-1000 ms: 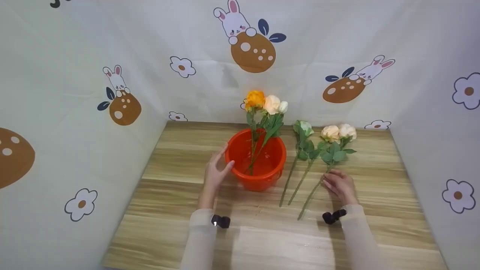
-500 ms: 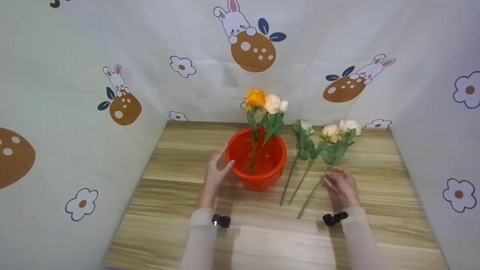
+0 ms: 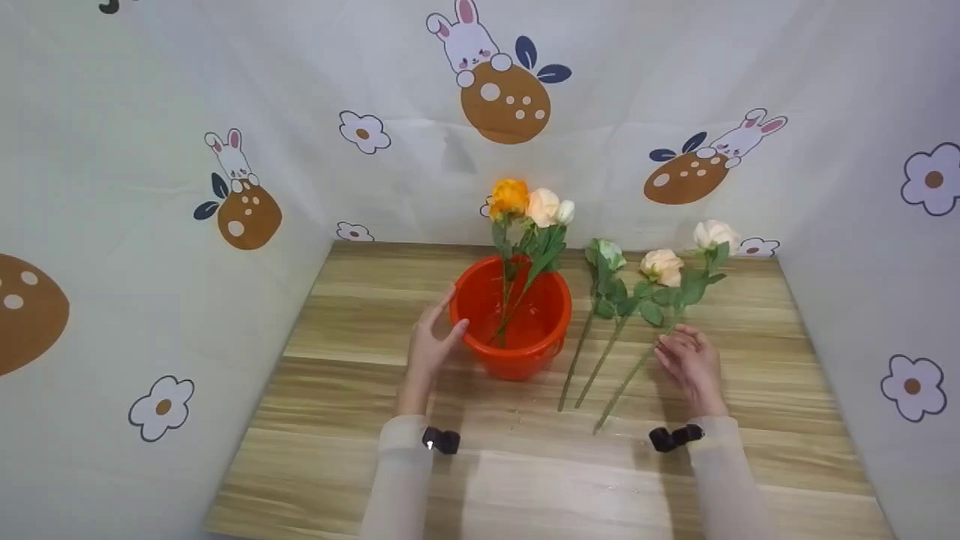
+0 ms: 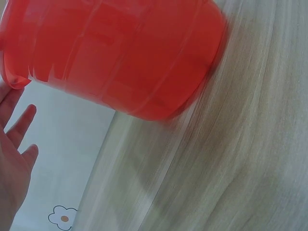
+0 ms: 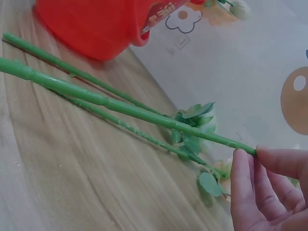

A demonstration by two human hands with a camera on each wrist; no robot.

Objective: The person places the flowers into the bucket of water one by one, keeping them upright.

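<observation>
Head view: near the centre of the frame, the left hand rests with straight, relaxed fingers against the left wall of a round orange-red plastic bucket, which stands on the pale wooden tabletop. Three artificial flowers, one orange, one peach and one white, stand upright in the bucket. To the right of centre, the right hand pinches the green stem of a cream-white artificial rose, whose bloom is raised toward the upper right while the stem's lower end reaches down to the left. Just left of it, a peach rose and a pale green rose lie on the table, their stems close together beside the bucket.

The right wrist view shows the fingertips closed on the thick green stem, which runs above two thinner stems. A fabric backdrop printed with rabbits and flowers surrounds the table.
</observation>
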